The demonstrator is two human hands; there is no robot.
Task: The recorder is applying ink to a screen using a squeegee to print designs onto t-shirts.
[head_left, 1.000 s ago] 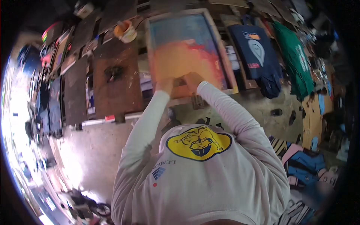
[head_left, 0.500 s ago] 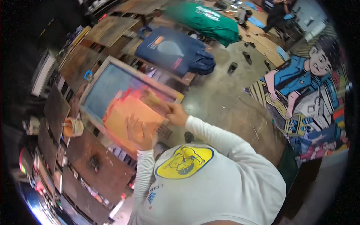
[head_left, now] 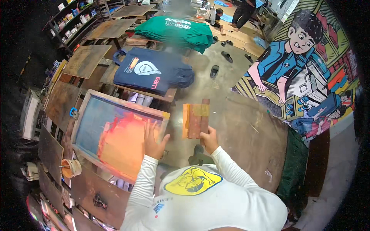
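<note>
In my right hand (head_left: 209, 140) is a wooden squeegee (head_left: 197, 122), gripped at its lower right end and held up over the floor, right of the screen frame. Orange ink coats its left edge. My left hand (head_left: 155, 141) has its fingers spread over the right side of the wooden-framed printing screen (head_left: 82, 111); whether it touches the frame I cannot tell. Orange and pinkish-red ink (head_left: 122, 148) covers the screen's lower right part, while the mesh on the left looks blue-grey.
A tub with orange ink (head_left: 71, 168) stands left of the screen. Beyond it lie a navy bag (head_left: 131, 75) and a heap of green cloth (head_left: 173, 32). Wooden boards (head_left: 94, 181) line the left. Sandals (head_left: 214, 71) lie on the floor; people are at the back.
My right hand has moved right with the squeegee, off the screen and out over the floor. My left hand has shifted slightly right, its fingers still spread. The head view has turned.
</note>
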